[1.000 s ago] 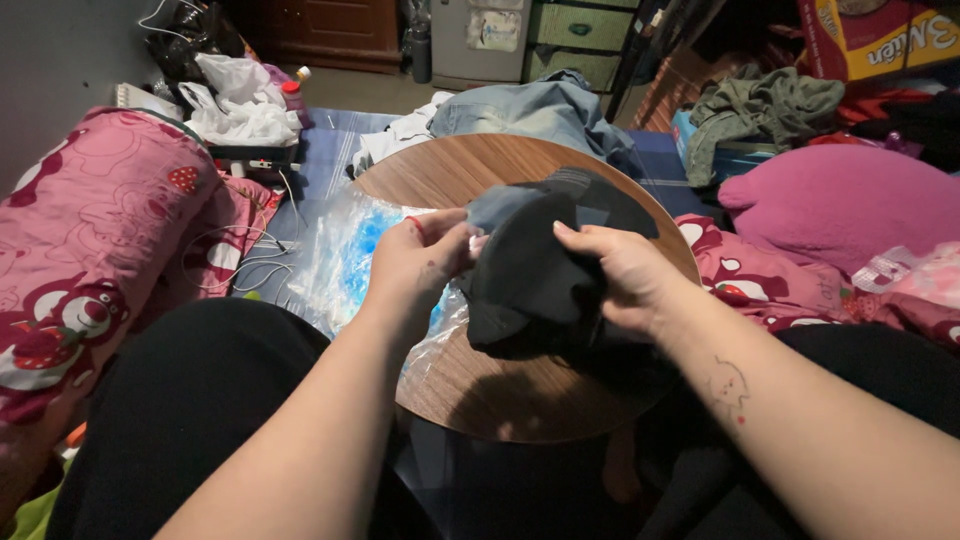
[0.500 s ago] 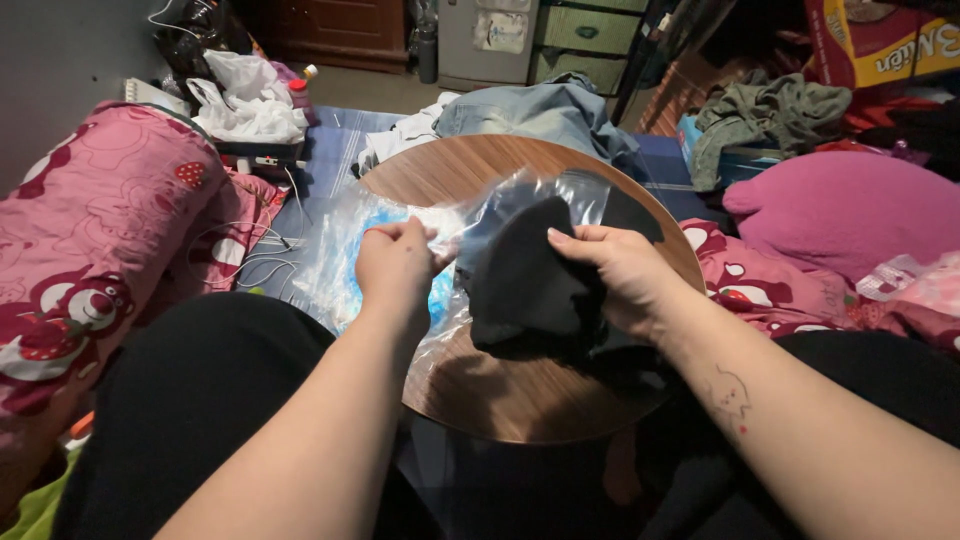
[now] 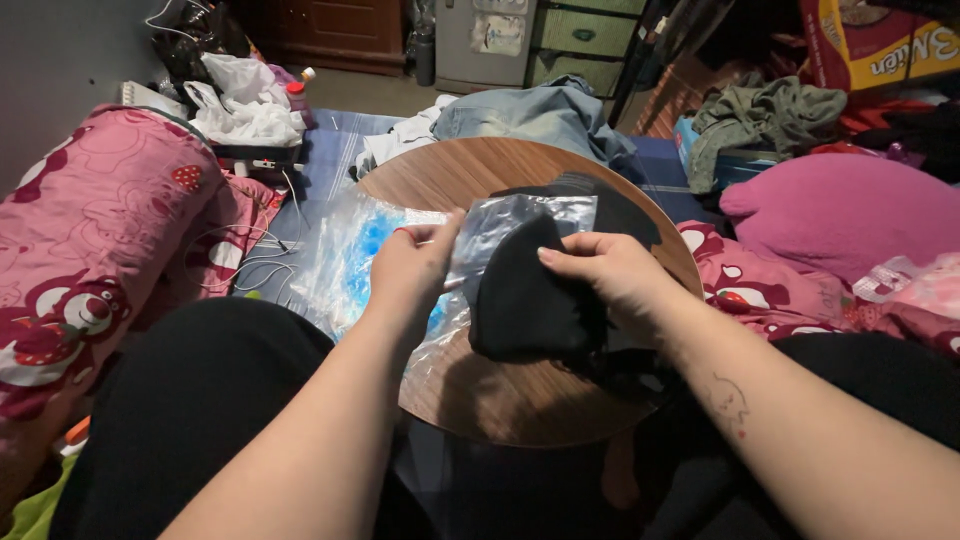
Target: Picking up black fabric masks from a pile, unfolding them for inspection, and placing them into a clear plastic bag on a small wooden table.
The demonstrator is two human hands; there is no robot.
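Lying at the far left, a pink patterned bolster (image 3: 90, 230) runs along the edge of the view, with white cables (image 3: 262, 250) trailing on the blue striped mat (image 3: 330, 150) beside it and white plastic bags (image 3: 240, 105) heaped behind. A clear plastic bag (image 3: 345, 262) with blue print hangs over the left rim of the round wooden table (image 3: 520, 390). The left hand (image 3: 415, 270) sits just right of that, its thumb and fingers pinched on the edge of the bag's clear mouth (image 3: 510, 225), lifting it off the tabletop. A black garment (image 3: 530, 300) is bunched at the mouth, touching the plastic, over the middle of the table; whether any of it is inside the bag I cannot tell. The right hand (image 3: 610, 275) grips the garment from the right, fingers curled closed around the cloth. Behind the table lies grey-blue clothing (image 3: 530, 110); further right are an olive garment (image 3: 765, 115) and a magenta cushion (image 3: 850, 215).
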